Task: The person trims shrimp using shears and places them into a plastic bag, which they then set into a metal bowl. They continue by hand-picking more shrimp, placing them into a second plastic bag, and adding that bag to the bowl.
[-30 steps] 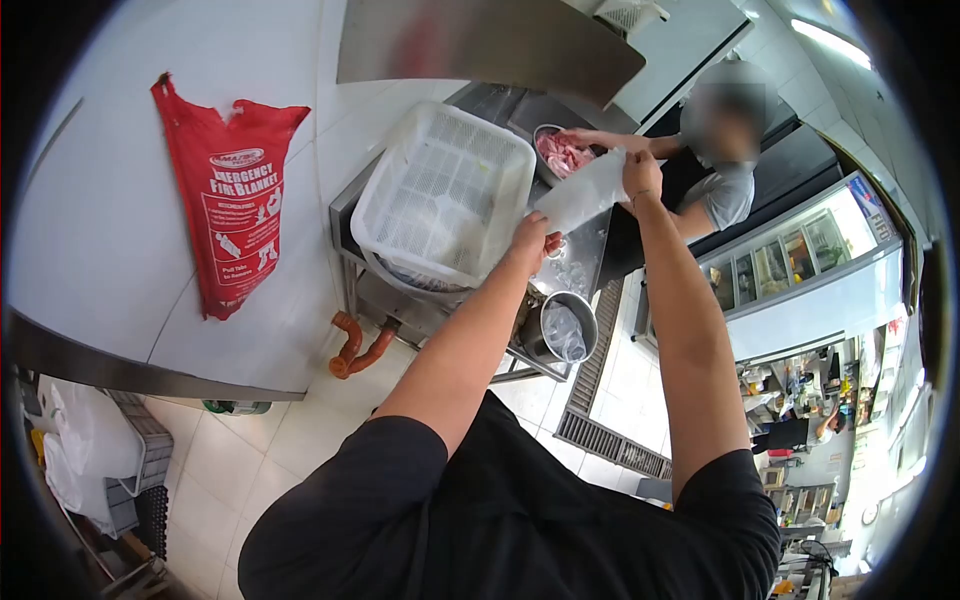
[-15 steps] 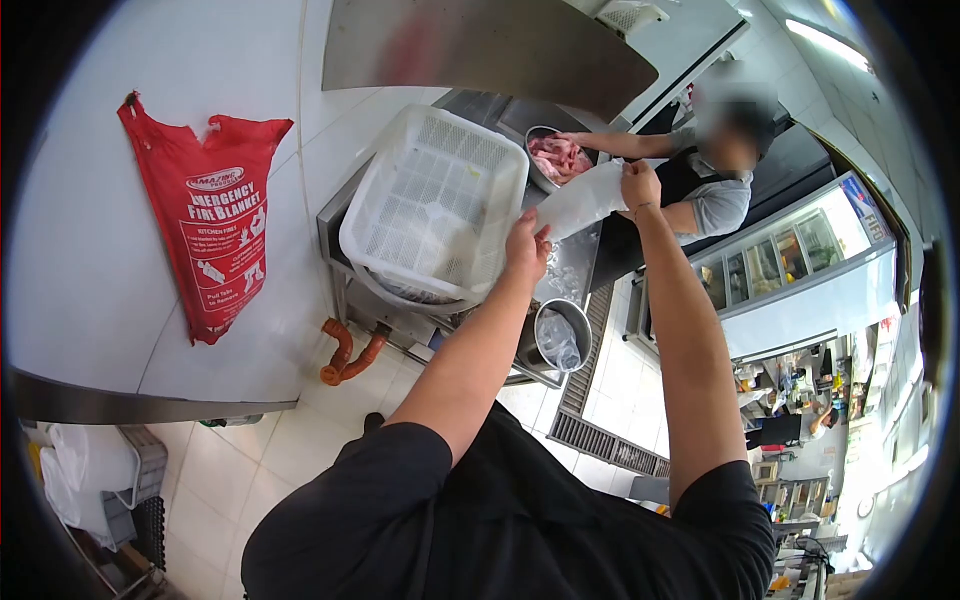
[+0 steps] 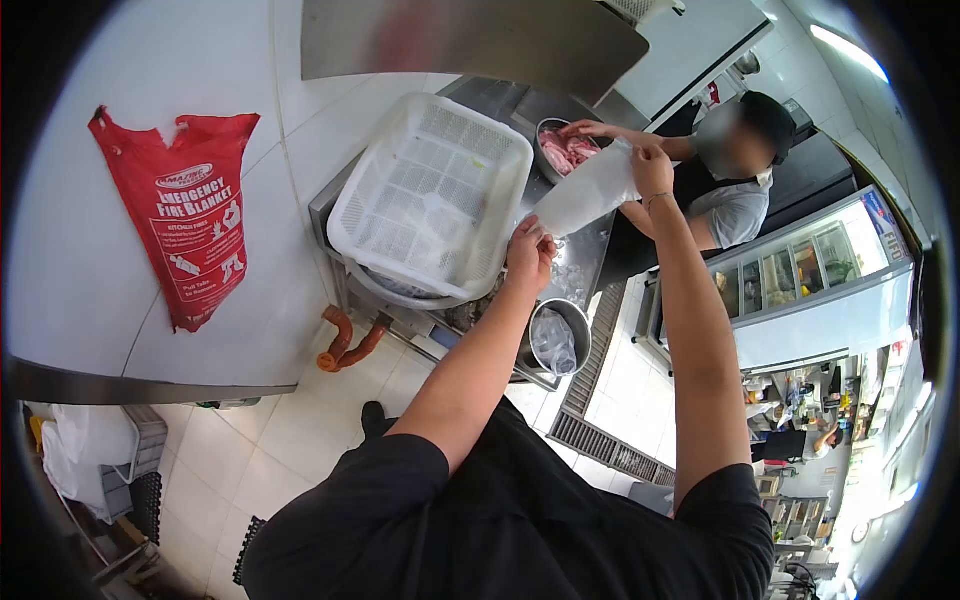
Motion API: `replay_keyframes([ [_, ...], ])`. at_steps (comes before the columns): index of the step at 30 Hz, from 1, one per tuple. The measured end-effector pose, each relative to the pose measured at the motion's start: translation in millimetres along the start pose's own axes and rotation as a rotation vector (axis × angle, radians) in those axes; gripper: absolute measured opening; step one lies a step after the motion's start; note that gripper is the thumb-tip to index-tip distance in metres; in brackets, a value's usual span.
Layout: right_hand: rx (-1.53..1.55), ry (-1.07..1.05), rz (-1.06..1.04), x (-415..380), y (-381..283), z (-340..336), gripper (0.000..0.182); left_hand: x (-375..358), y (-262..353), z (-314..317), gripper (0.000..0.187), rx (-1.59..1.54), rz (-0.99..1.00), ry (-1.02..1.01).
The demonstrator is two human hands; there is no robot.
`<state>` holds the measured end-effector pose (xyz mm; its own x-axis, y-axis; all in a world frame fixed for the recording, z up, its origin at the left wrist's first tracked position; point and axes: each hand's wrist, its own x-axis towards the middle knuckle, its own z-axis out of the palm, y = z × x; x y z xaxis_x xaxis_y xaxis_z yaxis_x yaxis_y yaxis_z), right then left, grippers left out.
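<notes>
A translucent white plastic bag (image 3: 585, 195) is stretched between my two hands above the metal counter. My left hand (image 3: 531, 255) pinches its lower left end, and my right hand (image 3: 653, 172) grips the upper right end. Just left of my left hand stands a white perforated plastic basket (image 3: 347, 215), stacked on another container. Behind the bag, a metal bowl of raw meat (image 3: 568, 152) is partly covered by it. Below my hands sits a steel pot (image 3: 583, 325) with crumpled clear plastic (image 3: 553, 342) inside.
Across the counter a co-worker (image 3: 735, 205) has a hand (image 3: 592, 129) at the meat bowl. A red fire blanket pouch (image 3: 190, 215) hangs on the left wall. Orange pipes (image 3: 345, 345) stick out below the counter. A floor drain grate (image 3: 610, 445) and a glass-front fridge (image 3: 800, 285) are to the right.
The bag is spread wider and hangs lower between my hands. My right hand has shifted slightly right. The co-worker's hand has lifted a little toward the bowl's rim.
</notes>
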<state>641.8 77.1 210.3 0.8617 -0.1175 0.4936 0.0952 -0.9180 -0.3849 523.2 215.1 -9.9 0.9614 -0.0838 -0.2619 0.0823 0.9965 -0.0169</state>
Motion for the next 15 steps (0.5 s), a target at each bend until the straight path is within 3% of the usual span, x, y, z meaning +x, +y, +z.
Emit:
replay_keyframes([
  [3, -0.031, 0.086, -0.061, 7.3, 13.3, 3.6, 0.033, 8.9, -3.2, -8.1, 0.034, 0.035, 0.048, 0.033],
  [8, 0.032, 0.268, -0.134, 8.3, -26.9, -39.7, 0.035, 17.8, -9.2, -38.6, 0.030, 0.082, 0.078, 0.092],
  [13, -0.125, -0.082, -0.320, -8.9, -14.3, -34.9, 0.049, 10.1, -8.8, -28.5, 0.022, -0.025, 0.034, 0.097],
  [15, -0.245, -0.249, -0.164, -27.2, -12.1, -13.9, 0.047, 8.4, -3.9, -21.1, 0.019, -0.144, -0.054, 0.130],
])
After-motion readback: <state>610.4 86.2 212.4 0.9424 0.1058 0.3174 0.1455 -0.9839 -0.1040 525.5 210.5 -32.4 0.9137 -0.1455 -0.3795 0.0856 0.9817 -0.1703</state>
